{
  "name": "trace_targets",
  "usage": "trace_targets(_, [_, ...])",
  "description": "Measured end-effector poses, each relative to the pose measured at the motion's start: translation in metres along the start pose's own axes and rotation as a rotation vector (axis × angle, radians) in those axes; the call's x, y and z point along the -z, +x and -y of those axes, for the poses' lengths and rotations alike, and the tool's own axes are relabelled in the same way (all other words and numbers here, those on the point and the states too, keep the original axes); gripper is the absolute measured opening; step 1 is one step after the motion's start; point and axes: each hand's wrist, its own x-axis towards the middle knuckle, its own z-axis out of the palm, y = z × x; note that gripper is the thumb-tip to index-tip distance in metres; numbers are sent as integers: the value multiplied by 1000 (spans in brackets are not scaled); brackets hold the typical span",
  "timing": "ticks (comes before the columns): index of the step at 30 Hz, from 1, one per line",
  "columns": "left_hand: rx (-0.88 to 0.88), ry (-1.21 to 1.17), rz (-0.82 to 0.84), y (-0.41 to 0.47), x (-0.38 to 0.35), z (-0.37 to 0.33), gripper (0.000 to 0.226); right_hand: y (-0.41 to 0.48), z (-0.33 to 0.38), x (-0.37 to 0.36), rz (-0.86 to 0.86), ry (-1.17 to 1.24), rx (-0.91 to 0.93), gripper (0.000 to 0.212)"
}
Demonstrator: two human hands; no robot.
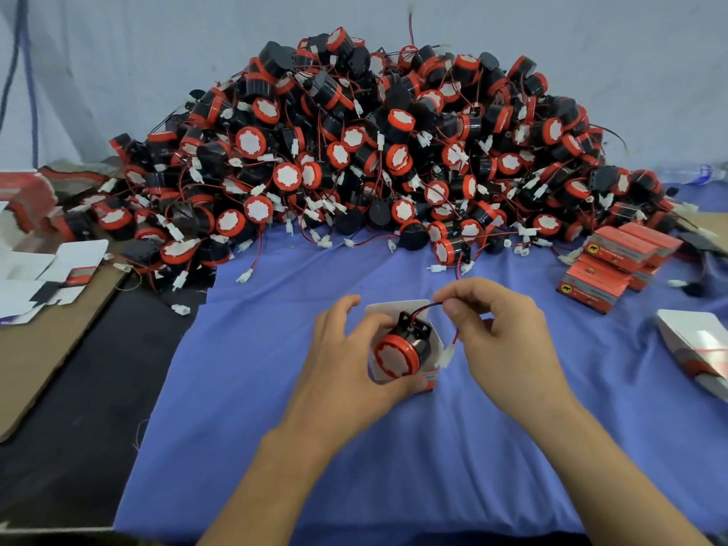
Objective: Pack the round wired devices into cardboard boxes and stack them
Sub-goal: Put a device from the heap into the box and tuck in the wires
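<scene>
Mid-pack here: the glossy black plastic round device with red rim and white face (396, 354) sits half inside the small open cardboard box, white inside, red outside (394, 308), on the blue cloth worktop (256, 368). The left hand (350, 364) cups box and device, fingers curled round them. The right hand (508, 344) pinches the thin red-and-black wire (425, 307), and the white plastic connector (448, 354) dangles beside the box. I reckon the springy wire needs tucking in next, then flaps shut, then onto the stack of red cardboard boxes (614, 266).
</scene>
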Motion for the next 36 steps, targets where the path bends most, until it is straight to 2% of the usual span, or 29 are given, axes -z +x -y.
trace_targets(3, [-52, 44, -69, -2, 2, -6, 66, -1, 6, 1, -1, 75, -18, 26])
trace_targets(7, [-108, 13, -279, -3, 9, -15, 57, 0, 13, 4, -80, 117, 8, 28])
trace_targets(9, [-139, -113, -343, -2, 15, -19, 49, 2, 11, 8, -108, 39, 41, 29])
trace_targets(12, [-106, -380, -333, -1, 21, -26, 49, 3, 6, 11, -43, -73, 24, 29])
trace_targets(14, [-62, -423, -315, 1, 23, -27, 52, 4, 3, 12, -1, -164, -9, 27])
trace_targets(17, [-29, -347, -201, 4, 24, -24, 54, 6, 4, 16, 83, -274, -86, 21])
trace_targets(22, [-8, -187, -21, 4, 17, -26, 54, 11, 19, 13, 189, -300, -131, 12])
trace_targets(29, [-46, -19, 6, 10, 20, -13, 52, 21, 25, 5, 250, -428, -174, 16])
trace_targets(33, [-128, 264, -20, 15, 19, -1, 52, 22, 18, -2, 301, -520, -211, 22])
trace_targets(36, [-109, 323, -38, 14, 12, 7, 50, 22, 10, -8, 339, -589, -214, 24])
